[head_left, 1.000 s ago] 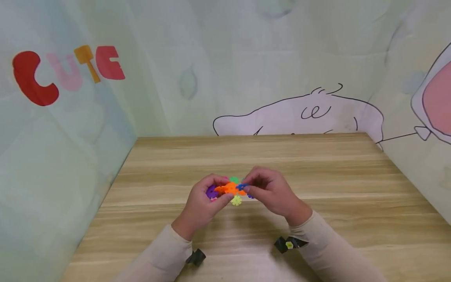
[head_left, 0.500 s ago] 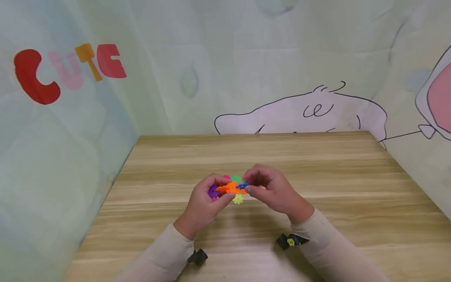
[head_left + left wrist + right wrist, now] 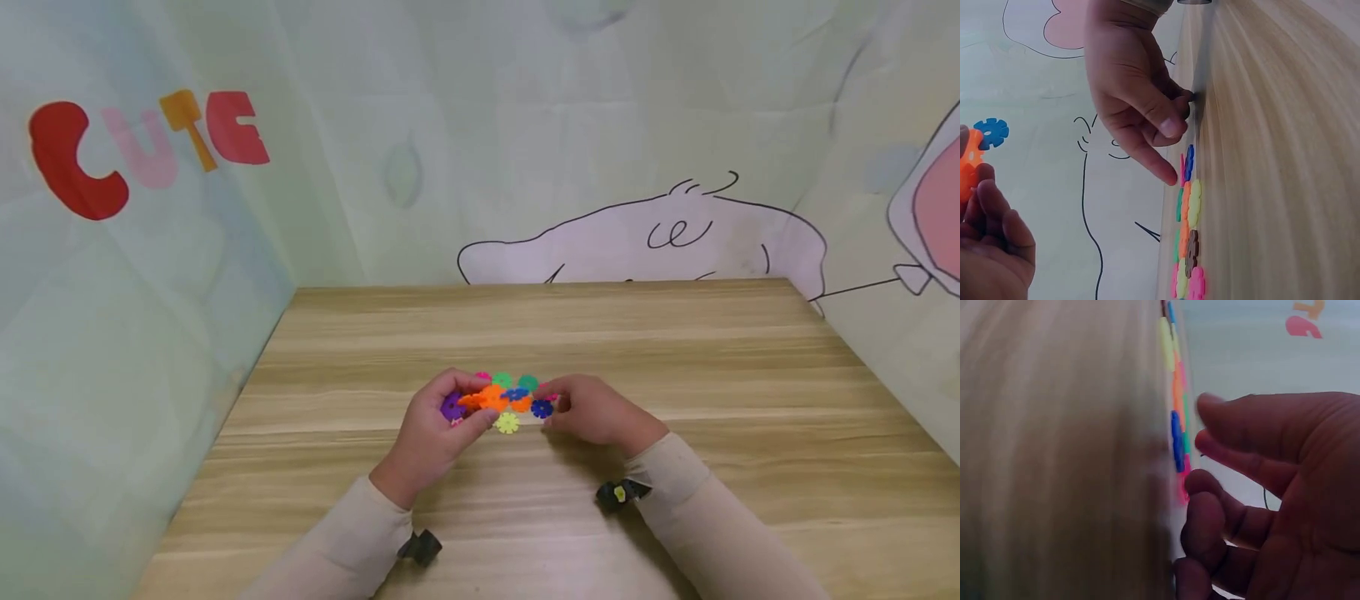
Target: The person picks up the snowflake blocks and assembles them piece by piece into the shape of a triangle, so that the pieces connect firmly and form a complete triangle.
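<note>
My left hand (image 3: pixel 429 429) pinches joined plastic snowflake discs, orange discs (image 3: pixel 491 398) with a blue disc (image 3: pixel 515 394) attached at their right end. In the left wrist view that blue disc (image 3: pixel 992 132) stands out past the fingertips, well above the table. A purple disc (image 3: pixel 452 407) shows beside the left palm. My right hand (image 3: pixel 600 410) holds nothing; its fingers bend loosely low over the table at the right edge of the loose discs. Nearest to it lies a dark blue disc (image 3: pixel 542 408), seen edge-on in the right wrist view (image 3: pixel 1177 440), with a pink disc (image 3: pixel 1184 481) close by.
Under and around the held piece lie more loose discs: yellow (image 3: pixel 507 423), green (image 3: pixel 502 380), teal (image 3: pixel 528 382) and several others. They rest flat on the wooden table (image 3: pixel 495 517). A printed wall sheet (image 3: pixel 337 167) stands behind the table.
My right hand has let go of the blue disc and moved right and down toward the table. The blue disc stays on the orange piece; my left hand has barely moved.
</note>
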`<action>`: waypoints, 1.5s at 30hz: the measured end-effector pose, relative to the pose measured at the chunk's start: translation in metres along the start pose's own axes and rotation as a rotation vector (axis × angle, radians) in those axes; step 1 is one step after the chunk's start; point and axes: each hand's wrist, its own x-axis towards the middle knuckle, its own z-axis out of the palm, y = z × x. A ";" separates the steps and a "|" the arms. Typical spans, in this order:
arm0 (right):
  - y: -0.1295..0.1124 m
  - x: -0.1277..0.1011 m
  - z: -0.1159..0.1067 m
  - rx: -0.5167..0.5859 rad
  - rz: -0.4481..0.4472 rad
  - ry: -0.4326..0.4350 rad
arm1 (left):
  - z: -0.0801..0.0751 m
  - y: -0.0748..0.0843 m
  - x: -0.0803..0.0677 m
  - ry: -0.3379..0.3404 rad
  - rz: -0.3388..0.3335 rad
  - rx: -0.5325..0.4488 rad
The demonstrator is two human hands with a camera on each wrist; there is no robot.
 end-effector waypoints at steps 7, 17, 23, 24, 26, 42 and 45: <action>-0.001 -0.001 0.002 -0.099 -0.015 -0.011 | 0.002 0.001 0.000 0.002 0.006 -0.007; 0.000 -0.002 0.002 -0.114 -0.055 -0.004 | 0.002 -0.003 0.000 -0.009 0.003 -0.013; -0.002 -0.004 -0.002 -0.079 -0.053 0.007 | 0.000 -0.004 0.000 0.000 -0.005 -0.014; -0.003 -0.004 -0.003 -0.042 -0.053 0.009 | 0.000 -0.003 0.000 0.001 -0.006 -0.015; -0.004 -0.004 -0.006 0.055 -0.069 0.021 | 0.000 -0.003 0.001 -0.001 -0.008 -0.020; -0.027 -0.025 -0.023 0.657 -0.406 -0.010 | -0.001 -0.003 0.002 0.012 -0.007 -0.049; -0.028 -0.025 -0.021 0.675 -0.413 -0.012 | 0.000 -0.004 0.002 0.008 -0.015 -0.039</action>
